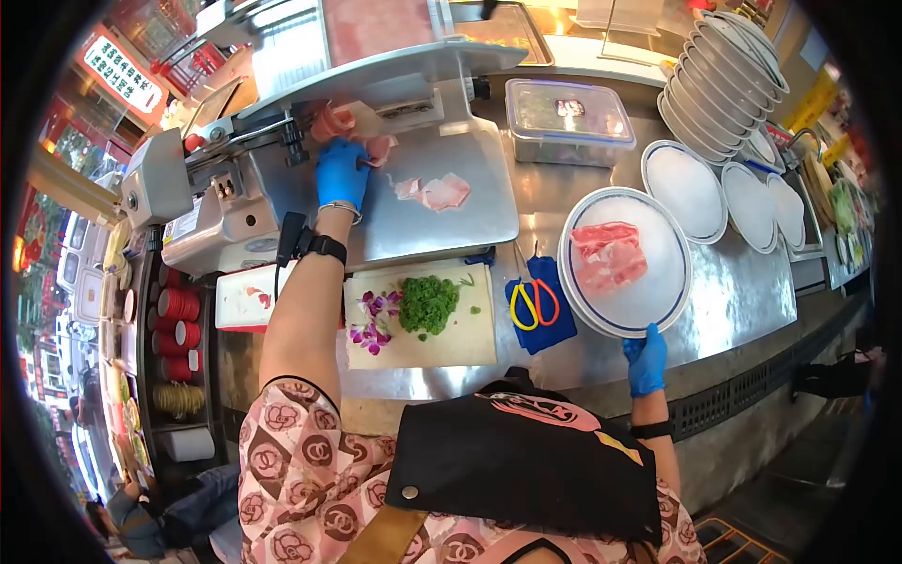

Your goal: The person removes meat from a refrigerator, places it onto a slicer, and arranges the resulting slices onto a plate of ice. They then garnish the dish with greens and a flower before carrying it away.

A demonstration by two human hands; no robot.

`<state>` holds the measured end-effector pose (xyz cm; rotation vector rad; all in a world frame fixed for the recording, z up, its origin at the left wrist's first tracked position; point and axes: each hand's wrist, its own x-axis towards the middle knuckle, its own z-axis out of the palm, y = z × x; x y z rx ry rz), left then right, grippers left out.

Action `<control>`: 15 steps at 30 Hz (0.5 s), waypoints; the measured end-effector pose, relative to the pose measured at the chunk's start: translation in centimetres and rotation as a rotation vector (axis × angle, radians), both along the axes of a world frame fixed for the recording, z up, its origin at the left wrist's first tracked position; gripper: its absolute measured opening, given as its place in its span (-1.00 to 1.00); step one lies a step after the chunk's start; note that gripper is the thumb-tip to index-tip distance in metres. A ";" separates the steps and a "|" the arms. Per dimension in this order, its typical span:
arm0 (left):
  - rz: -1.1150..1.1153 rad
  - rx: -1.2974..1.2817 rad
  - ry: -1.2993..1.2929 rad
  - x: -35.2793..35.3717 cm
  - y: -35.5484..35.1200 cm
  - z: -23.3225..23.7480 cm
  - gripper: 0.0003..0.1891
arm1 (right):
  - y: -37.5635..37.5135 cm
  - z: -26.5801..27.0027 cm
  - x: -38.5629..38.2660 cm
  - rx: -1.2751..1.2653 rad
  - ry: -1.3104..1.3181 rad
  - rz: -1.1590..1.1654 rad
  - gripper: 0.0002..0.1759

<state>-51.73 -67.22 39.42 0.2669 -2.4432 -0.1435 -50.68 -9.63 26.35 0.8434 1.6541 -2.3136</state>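
My left hand [342, 176], in a blue glove, reaches under the blade side of a metal meat slicer [225, 188]. Its fingers are closed around thin pink meat slices [380, 149], which stick out past the fingertips. More sliced meat lies on the slicer's steel tray [442, 230]. At the lower right, my right hand [645, 362], also gloved in blue, grips the near rim of a white plate [662, 282] with a blue line around it. Folded slices of raw meat [609, 258] rest on that plate, over a white layer.
Chopped greens [429, 305] and purple flowers [372, 324] lie on a pale board [470, 348]. Scissors [536, 303] sit on a blue cloth. Behind are a lidded container [570, 122], more white-filled plates [685, 192] and a tall plate stack [719, 89]. A white tray [235, 305] stands left.
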 end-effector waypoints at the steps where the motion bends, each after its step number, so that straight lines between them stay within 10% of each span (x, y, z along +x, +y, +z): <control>1: 0.019 0.013 0.028 -0.1 0.0 -0.5 -0.75 | -0.1 0.2 1.0 0.002 0.001 -0.003 -0.73; 3: 0.031 0.027 0.060 0.0 1.3 -0.6 -0.82 | -0.6 1.8 2.6 -0.112 -0.129 0.399 -0.72; 7: -0.546 1.293 0.133 4.1 14.2 2.6 -0.86 | -5.0 6.6 4.1 -0.125 0.071 0.930 -0.63; 11: -0.764 1.677 -0.327 6.1 25.5 -2.3 -0.83 | -10.0 12.4 3.4 -0.777 0.173 0.739 -0.31; 15: -0.731 1.911 -0.410 6.2 29.9 -5.7 -0.83 | -7.3 9.9 2.4 -0.557 0.203 0.780 -0.30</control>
